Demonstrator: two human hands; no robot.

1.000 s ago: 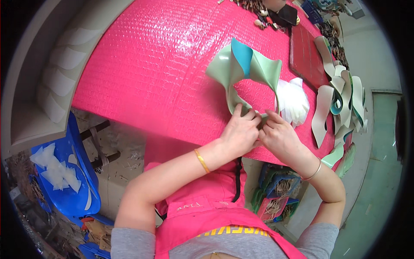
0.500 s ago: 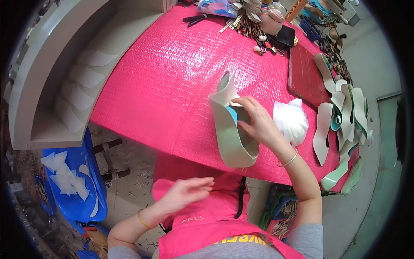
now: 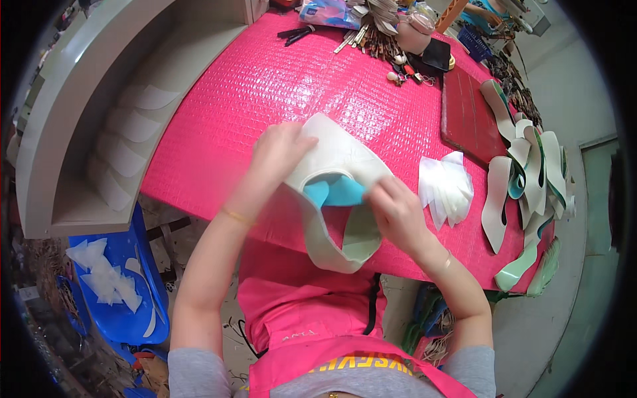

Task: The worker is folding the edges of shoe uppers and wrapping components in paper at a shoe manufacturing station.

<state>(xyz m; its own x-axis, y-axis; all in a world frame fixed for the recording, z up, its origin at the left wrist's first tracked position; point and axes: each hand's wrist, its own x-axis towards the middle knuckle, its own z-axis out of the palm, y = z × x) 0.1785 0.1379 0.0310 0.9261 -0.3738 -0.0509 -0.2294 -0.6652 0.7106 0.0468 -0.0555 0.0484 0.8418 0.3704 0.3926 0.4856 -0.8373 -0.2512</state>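
Observation:
Between my hands, over the table's near edge, is a pale green and white shoe upper (image 3: 344,147) with a light blue piece (image 3: 335,191) showing at its opening. The toe part points away from me, and the green back part loops toward my apron. My left hand (image 3: 280,154), slightly blurred, grips the upper's left edge near the toe with the thumb on top. On the opposite side my right hand (image 3: 400,215) pinches the edge by the opening, beside the blue piece. Right of that hand lies a fanned stack of thin white pieces (image 3: 446,189).
Several similar uppers (image 3: 531,172) lie piled on the right, beside a dark red board (image 3: 472,118). A grey shelf (image 3: 63,126) on the left holds curved white pieces. A blue chair (image 3: 126,278) carries white scraps. Tools and a black box (image 3: 436,55) crowd the pink table's (image 3: 219,119) far side.
My left hand has risen from near my apron to the upper's left edge. The upper has turned and tilted, so its white toe and blue piece now face up. My right hand has shifted lower.

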